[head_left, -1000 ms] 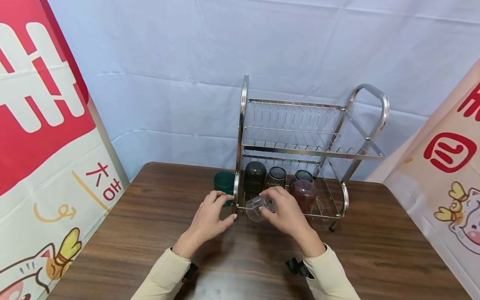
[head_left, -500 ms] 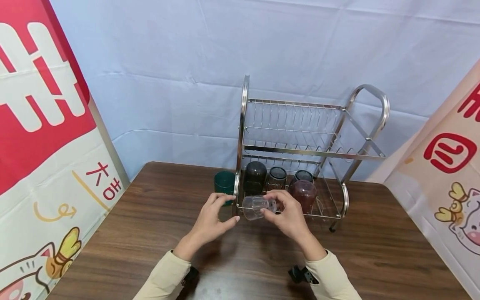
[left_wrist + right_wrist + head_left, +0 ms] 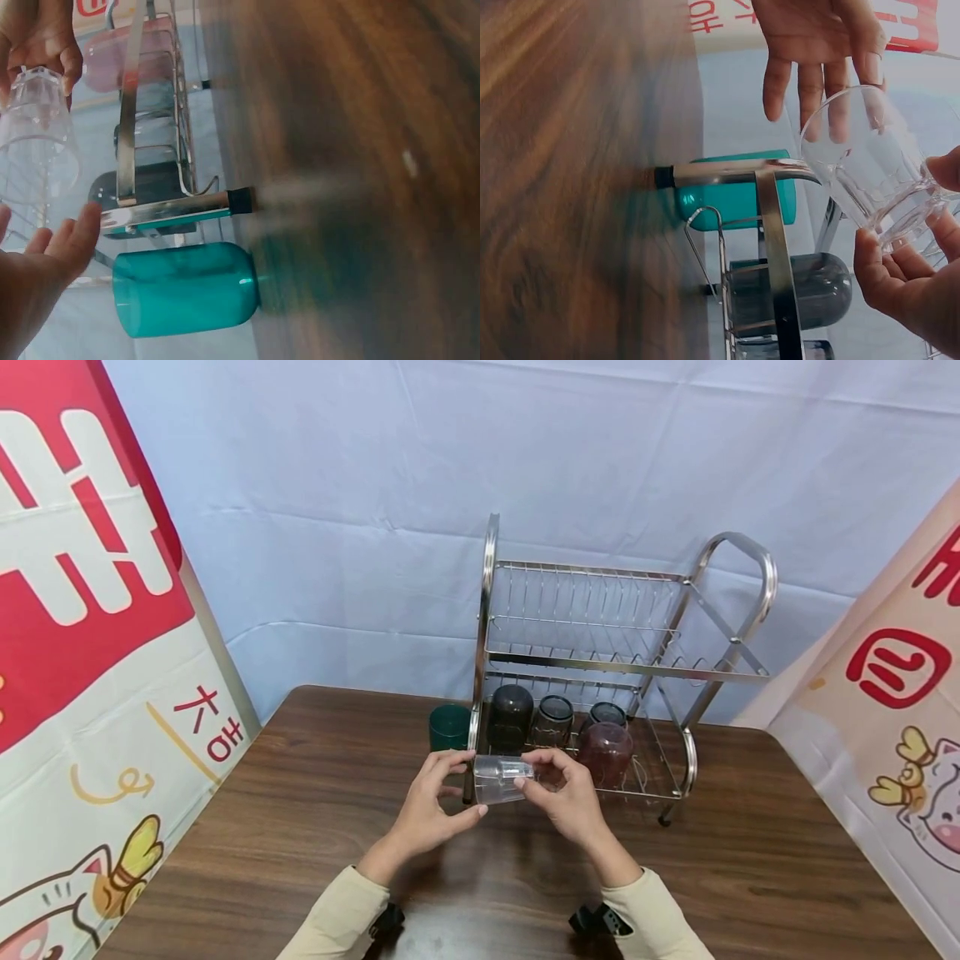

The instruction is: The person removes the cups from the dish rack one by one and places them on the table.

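A clear drinking glass [image 3: 491, 783] lies on its side in the air before the rack, its wide mouth pointing left. My right hand [image 3: 573, 800] pinches it near the base between thumb and fingers. Just left of the mouth, my left hand [image 3: 426, 808] is held with thumb and fingers spread apart. The right wrist view has the left hand's fingers [image 3: 810, 90] reaching down behind the rim of the glass [image 3: 870, 161]. In the left wrist view, a gap shows between the glass [image 3: 37, 150] and the left fingertips [image 3: 86, 221].
A two-tier metal dish rack [image 3: 600, 662] stands behind the hands. Its lower tier holds a tall dark glass [image 3: 512, 714], two smaller grey glasses and a pinkish-purple glass [image 3: 609, 752]. Left of the rack's post, a teal cup [image 3: 447, 725] stands on the wooden table [image 3: 315, 777].
The clear glass has swung from tilted towards the viewer to sideways and moved slightly left, with my right hand holding it. My left hand has shifted a little right, closer to its mouth.
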A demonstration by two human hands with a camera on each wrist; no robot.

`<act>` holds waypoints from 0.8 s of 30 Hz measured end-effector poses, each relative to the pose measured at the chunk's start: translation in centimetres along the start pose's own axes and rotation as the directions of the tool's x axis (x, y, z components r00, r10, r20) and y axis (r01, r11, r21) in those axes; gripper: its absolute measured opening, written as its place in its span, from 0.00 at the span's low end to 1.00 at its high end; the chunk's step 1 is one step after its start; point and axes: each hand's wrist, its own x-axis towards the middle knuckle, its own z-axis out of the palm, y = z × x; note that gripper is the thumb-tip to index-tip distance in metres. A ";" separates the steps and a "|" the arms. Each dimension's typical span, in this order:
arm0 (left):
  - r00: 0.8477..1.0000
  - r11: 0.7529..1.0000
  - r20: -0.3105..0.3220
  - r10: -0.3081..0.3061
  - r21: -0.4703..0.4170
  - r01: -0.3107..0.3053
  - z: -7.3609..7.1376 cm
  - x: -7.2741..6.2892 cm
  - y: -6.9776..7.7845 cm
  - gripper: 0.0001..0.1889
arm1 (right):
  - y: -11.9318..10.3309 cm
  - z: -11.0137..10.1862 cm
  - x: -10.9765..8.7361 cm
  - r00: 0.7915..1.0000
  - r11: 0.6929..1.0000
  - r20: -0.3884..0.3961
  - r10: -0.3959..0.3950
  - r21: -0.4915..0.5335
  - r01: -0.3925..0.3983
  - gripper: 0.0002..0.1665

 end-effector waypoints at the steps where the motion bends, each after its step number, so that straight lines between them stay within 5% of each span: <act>1: 1.000 1.000 -0.001 0.009 -0.011 -0.009 -0.1 0.0 0.5 0.35 | 0.4 0.0 0.0 1.000 1.000 -0.003 0.022 0.019 -0.022 0.16; 7: 0.999 0.999 0.005 0.032 -0.045 -0.031 -0.2 0.2 2.2 0.35 | 1.4 0.3 -0.2 0.995 0.988 0.010 0.095 0.125 -0.095 0.17; 15: 1.000 0.993 -0.019 0.017 -0.115 -0.019 0.0 0.2 1.7 0.31 | 1.3 0.9 -0.3 0.988 0.962 0.049 0.145 0.226 -0.152 0.19; 20: 0.999 0.991 -0.040 0.022 -0.127 -0.027 -0.1 0.3 1.6 0.28 | 1.3 1.0 -0.2 0.988 0.959 0.057 0.142 0.238 -0.151 0.20; 24: 0.998 0.992 -0.049 0.036 -0.121 -0.042 -0.3 0.1 2.1 0.27 | 0.9 0.7 -0.5 0.991 0.983 0.098 0.089 0.155 -0.104 0.21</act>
